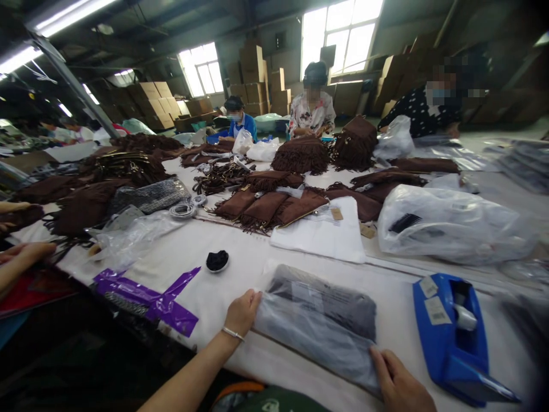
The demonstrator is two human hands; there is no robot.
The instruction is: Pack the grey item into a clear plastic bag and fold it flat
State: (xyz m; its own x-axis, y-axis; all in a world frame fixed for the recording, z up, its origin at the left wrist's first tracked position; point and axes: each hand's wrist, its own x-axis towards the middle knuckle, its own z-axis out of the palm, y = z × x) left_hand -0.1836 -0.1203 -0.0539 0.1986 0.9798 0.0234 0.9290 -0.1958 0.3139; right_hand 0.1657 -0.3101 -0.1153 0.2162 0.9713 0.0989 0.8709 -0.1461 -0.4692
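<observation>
Plastic hides one dark bag (319,326); left hand (242,312) pinches its end, right hand (397,386), partly cropped, presses flat beside one tape dispenser (450,337).

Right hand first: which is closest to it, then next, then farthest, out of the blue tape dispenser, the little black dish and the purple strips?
From the right hand, in the head view:
1. Blue tape dispenser, just to its right.
2. Little black dish, up and to the left, past the bagged item.
3. Purple strips, farthest left, near the table edge.

Bagged item (317,320) blurred; right hand (398,383) cut by bottom edge.
</observation>
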